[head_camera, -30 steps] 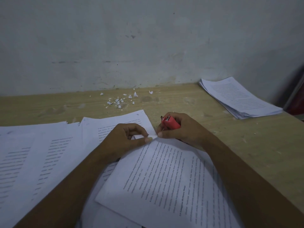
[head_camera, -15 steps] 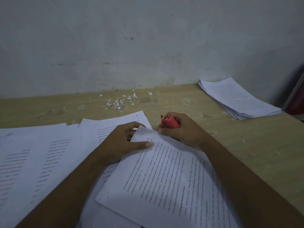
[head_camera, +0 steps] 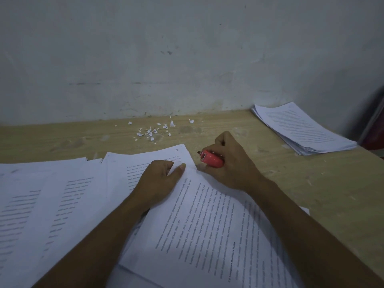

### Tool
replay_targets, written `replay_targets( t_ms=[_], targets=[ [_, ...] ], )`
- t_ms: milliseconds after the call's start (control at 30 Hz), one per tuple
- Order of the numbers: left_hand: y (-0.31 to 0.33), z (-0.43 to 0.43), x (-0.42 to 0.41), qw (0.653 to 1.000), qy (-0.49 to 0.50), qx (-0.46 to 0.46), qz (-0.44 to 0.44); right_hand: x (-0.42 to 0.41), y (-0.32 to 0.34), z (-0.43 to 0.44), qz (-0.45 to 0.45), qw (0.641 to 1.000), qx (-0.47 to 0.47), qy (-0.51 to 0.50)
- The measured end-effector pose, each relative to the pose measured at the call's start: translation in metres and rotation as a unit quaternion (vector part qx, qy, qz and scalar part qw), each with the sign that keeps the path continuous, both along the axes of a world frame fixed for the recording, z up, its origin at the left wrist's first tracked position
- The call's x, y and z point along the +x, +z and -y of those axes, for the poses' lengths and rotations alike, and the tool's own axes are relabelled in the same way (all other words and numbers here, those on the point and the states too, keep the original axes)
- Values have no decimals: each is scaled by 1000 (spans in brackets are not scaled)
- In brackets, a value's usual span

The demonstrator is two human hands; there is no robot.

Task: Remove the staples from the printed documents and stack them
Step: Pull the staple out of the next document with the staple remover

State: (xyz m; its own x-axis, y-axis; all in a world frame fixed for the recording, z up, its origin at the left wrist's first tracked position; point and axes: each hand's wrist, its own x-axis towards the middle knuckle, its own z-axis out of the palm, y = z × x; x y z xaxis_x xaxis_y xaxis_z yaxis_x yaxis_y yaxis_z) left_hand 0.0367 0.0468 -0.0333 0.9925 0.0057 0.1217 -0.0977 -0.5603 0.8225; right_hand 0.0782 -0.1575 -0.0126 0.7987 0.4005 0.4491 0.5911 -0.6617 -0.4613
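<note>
The pale wooden table runs along a scuffed grey wall. Its left half is covered by loose printed documents, white pages with blocks of black text, overlapping one another and fanned out flat. On top of them, nearest the person, lies the printed document being worked on. It is turned at an angle so its lines of text run up and away, and its far corner points towards the wall between the two hands. A neat stack of pages sits well apart at the far right of the table, close to the wall.

The left hand pinches that far corner, with its thumb laid flat on top of the sheet and its fingers curled in beside it. The right hand is just beside it on the bare table, its fingers wrapped round a red staple remover whose metal tip points left towards the corner. Its thumb tip touches the paper's edge.

Small white paper scraps lie scattered near the wall, beyond the hands.
</note>
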Motion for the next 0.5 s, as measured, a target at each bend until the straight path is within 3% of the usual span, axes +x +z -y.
replay_targets(
  t_ms=[267,367,500],
  targets=[
    [2,-6,5,999,45,13,3,-22,27,-4,-115,978,-156,73],
    [4,-7,6,998,57,11,-7,-23,19,-8,-118,983,-126,65],
    [6,-7,7,997,69,0,-35,-22,14,-9,-192,980,-50,29]
  ],
)
